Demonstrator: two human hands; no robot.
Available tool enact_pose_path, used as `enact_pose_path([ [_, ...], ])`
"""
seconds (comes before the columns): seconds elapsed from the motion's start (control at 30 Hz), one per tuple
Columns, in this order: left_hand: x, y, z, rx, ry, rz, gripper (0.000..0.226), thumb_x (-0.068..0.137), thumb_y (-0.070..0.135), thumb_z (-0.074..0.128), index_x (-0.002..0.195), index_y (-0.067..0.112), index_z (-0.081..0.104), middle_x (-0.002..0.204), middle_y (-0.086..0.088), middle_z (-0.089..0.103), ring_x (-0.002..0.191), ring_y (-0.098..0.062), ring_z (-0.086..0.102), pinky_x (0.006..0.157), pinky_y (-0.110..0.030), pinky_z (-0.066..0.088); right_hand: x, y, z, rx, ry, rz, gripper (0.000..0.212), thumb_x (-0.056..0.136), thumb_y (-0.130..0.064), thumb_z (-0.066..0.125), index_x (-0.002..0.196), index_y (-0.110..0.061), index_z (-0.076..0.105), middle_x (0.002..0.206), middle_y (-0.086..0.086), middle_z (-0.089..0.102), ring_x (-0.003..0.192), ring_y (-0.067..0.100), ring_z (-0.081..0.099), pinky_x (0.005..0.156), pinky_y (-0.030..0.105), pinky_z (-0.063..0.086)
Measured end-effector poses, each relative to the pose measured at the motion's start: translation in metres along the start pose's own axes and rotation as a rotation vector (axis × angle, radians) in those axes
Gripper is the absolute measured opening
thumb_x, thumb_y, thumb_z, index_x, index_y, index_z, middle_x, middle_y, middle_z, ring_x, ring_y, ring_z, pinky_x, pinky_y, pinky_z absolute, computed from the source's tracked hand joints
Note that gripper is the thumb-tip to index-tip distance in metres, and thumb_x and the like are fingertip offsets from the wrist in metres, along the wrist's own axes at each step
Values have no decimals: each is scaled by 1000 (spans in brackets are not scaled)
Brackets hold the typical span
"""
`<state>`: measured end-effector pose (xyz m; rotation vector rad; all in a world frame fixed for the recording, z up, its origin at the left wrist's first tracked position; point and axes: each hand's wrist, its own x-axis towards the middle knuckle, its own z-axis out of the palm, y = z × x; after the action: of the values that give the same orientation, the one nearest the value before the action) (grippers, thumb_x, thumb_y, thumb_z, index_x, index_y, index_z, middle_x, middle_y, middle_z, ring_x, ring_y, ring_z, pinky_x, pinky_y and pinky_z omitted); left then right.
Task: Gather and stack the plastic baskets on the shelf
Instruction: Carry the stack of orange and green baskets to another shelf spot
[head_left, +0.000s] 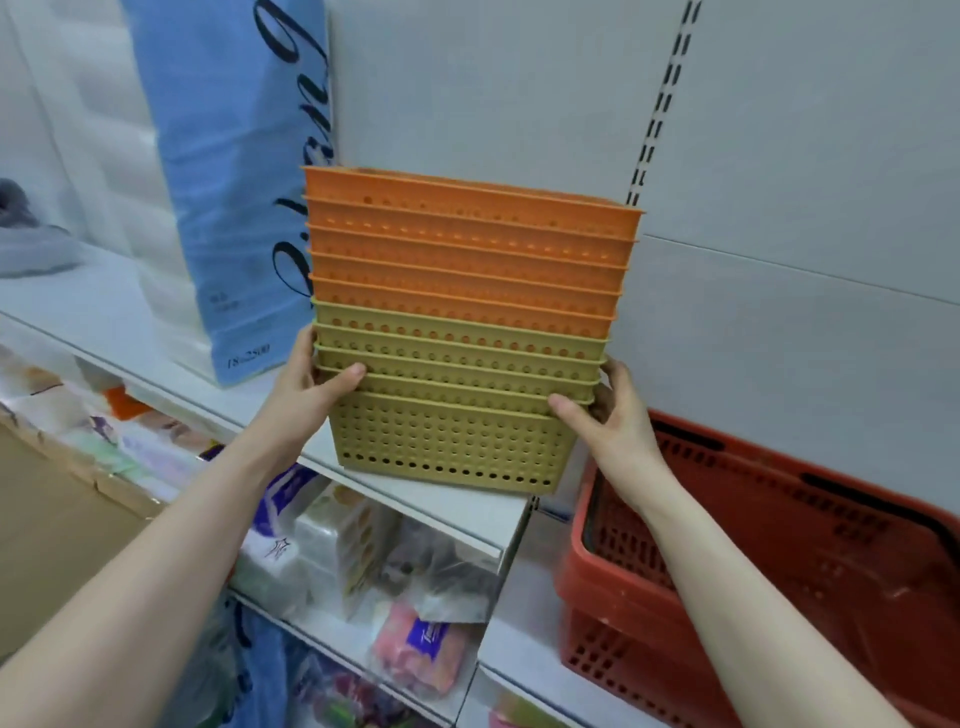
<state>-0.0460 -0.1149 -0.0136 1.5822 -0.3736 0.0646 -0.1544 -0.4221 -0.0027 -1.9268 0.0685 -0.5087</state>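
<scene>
A tall nested stack of perforated plastic baskets stands on the white shelf (467, 512) near its right front corner. Several orange baskets (467, 244) sit on top of several olive-yellow baskets (447, 441). My left hand (311, 384) grips the stack's left end, thumb on the front of the lower yellow rims. My right hand (613, 410) grips the right end at the same height, thumb in front and fingers round the side.
A blue printed bag (228, 182) stands upright on the shelf just left of the stack. A red shopping basket (769, 561) sits lower right. Packaged goods (363, 561) fill the shelves below. A slotted upright (660, 104) runs up the grey back wall.
</scene>
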Motion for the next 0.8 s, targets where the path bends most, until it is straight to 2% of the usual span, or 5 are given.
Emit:
enact_pose_path([
  [0.17,20,-9,-10,69,-99,43,56,86,31,68,135,30,42,129,9,59,110,1,59,105,-42,44,-12,2,24,-99,75,97,70,82,-41,72,141,-29,36,133,-12,59,122,5,57,106,41,47],
  [0.23,23,-13,-8,195,-18,139,60,88,37,63,141,30,37,135,7,55,119,-7,56,103,-43,45,-16,-4,34,-255,129,93,72,84,-52,65,144,-32,32,139,-10,55,128,10,53,106,42,46],
  [0.33,20,-23,-4,391,131,288,73,87,38,65,148,21,27,145,-1,43,133,-18,42,109,-43,40,-26,-12,54,-470,301,-33,88,89,-52,60,155,-22,11,161,5,23,147,21,28,117,43,32],
  [0.43,20,-28,2,437,105,348,90,81,35,73,150,17,18,148,-6,38,137,-20,37,111,-39,36,-30,-18,71,-560,326,-45,101,89,-45,63,155,-15,-7,165,7,4,151,19,11,118,26,15],
  [0.8,98,-42,7,383,-68,246,91,75,33,79,145,21,22,148,-5,42,135,-23,43,110,-47,39,10,-16,79,-639,367,117,83,91,-43,61,152,-25,7,157,10,33,138,31,41,110,48,40],
])
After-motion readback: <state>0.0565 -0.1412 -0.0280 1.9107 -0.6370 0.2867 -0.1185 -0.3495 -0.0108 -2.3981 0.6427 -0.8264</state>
